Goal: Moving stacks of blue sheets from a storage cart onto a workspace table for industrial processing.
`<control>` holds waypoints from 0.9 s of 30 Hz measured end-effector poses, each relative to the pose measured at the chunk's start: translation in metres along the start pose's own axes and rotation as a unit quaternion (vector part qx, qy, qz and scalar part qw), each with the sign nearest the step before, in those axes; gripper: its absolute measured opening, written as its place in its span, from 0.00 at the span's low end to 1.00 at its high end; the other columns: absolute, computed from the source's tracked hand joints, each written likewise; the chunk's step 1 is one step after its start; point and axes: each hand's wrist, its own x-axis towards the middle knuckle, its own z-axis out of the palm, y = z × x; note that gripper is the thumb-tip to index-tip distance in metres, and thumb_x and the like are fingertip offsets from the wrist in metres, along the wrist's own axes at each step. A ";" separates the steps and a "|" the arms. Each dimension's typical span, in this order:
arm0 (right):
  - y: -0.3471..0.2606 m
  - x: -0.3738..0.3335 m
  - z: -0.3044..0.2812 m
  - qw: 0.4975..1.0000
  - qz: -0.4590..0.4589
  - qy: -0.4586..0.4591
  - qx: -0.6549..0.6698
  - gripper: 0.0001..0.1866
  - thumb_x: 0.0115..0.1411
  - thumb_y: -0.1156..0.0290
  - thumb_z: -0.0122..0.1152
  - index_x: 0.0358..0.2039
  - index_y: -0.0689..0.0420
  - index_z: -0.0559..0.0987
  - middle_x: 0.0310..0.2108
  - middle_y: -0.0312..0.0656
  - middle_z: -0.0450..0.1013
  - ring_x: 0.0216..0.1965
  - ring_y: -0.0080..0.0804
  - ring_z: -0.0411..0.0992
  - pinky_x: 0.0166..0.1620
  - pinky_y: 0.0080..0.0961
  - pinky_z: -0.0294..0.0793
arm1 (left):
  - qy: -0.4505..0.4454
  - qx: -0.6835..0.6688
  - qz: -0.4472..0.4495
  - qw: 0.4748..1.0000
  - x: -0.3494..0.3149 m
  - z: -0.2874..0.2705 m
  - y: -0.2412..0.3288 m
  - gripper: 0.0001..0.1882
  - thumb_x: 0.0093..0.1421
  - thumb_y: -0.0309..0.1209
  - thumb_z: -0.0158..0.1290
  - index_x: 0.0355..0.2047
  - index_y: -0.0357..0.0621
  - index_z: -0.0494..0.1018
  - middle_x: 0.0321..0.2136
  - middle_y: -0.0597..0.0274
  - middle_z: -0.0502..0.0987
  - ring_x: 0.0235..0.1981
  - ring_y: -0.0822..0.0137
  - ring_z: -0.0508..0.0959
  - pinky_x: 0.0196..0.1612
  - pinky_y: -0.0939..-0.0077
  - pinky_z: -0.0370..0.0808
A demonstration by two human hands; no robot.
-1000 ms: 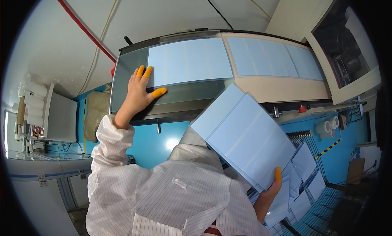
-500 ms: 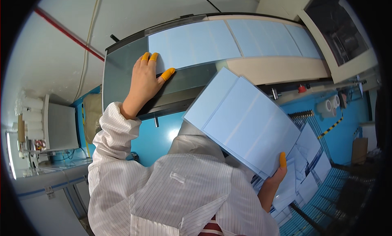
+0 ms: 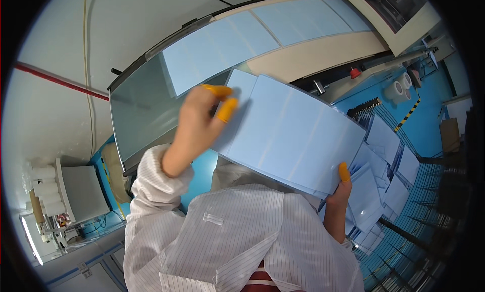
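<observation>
A stack of light blue rectangular sheets (image 3: pixel 295 133), crossed by faint pale stripes, rests tilted in front of my body. My right hand (image 3: pixel 339 193) grips its lower right corner, the thumb in an orange finger cot pressed on top. Over the stack's left end is my left hand (image 3: pixel 194 123), slightly blurred, its cot-covered thumb and fingers apart and nothing visible between them. Beyond it, a similar blue sheet (image 3: pixel 217 52) lies on the belt, its near left corner close to my left fingers. Two more sheets follow in line, the middle sheet (image 3: pixel 303 22) and the far right sheet (image 3: pixel 347 14).
The conveyor's cream belt (image 3: pixel 308 57) leads to a pale machine housing (image 3: pixel 404 32); a dark glassy plate (image 3: pixel 144 105) forms its left end. A red knob (image 3: pixel 355 73) sits on the near rail. Lower right, a wire rack (image 3: pixel 419 201) holds several loose blue sheets.
My left hand has come off the belt sheet and moved nearer, to the left end of the stack. The right hand still holds the stack, now turned flatter. The whole view has shifted.
</observation>
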 end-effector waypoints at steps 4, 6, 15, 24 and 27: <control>0.006 -0.003 -0.003 1.000 -0.013 -0.027 0.008 0.17 0.58 0.65 0.52 0.45 0.60 0.70 0.39 0.41 0.72 0.39 0.31 0.72 0.43 0.26 0.72 | 0.080 0.003 0.000 0.997 0.002 0.027 0.011 0.14 0.49 0.28 0.57 0.36 0.36 0.71 0.27 0.59 0.69 0.26 0.66 0.67 0.30 0.78 0.66; 0.008 -0.001 -0.011 0.999 -0.021 -0.039 0.005 0.19 0.59 0.63 0.50 0.46 0.63 0.68 0.40 0.44 0.72 0.41 0.33 0.72 0.45 0.27 0.71 | 0.157 0.027 -0.002 0.987 0.003 0.030 0.008 0.15 0.51 0.30 0.56 0.36 0.34 0.70 0.29 0.52 0.69 0.30 0.59 0.68 0.32 0.71 0.66; 0.004 0.003 -0.010 1.000 -0.006 -0.018 0.013 0.19 0.58 0.63 0.51 0.45 0.63 0.70 0.40 0.42 0.72 0.40 0.33 0.71 0.45 0.25 0.70 | -0.006 -0.299 -0.242 0.923 -0.024 0.001 -0.021 0.08 0.57 0.29 0.50 0.30 0.35 0.71 0.20 0.71 0.67 0.20 0.79 0.63 0.23 0.85 0.60; -0.018 0.009 -0.006 0.997 -0.054 0.060 -0.015 0.22 0.59 0.59 0.51 0.44 0.66 0.69 0.40 0.45 0.72 0.38 0.34 0.73 0.42 0.27 0.73 | 0.291 -0.307 -0.407 0.810 -0.078 -0.155 -0.152 0.19 0.51 0.17 0.33 0.44 0.30 0.65 0.35 0.55 0.71 0.35 0.69 0.73 0.42 0.80 0.70; -0.016 0.010 -0.006 0.997 -0.060 0.042 -0.012 0.22 0.59 0.59 0.51 0.43 0.67 0.70 0.39 0.45 0.72 0.37 0.33 0.73 0.41 0.26 0.73 | 0.312 -0.282 -0.441 0.793 -0.087 -0.169 -0.172 0.18 0.52 0.17 0.34 0.43 0.29 0.66 0.33 0.56 0.71 0.33 0.68 0.74 0.39 0.79 0.71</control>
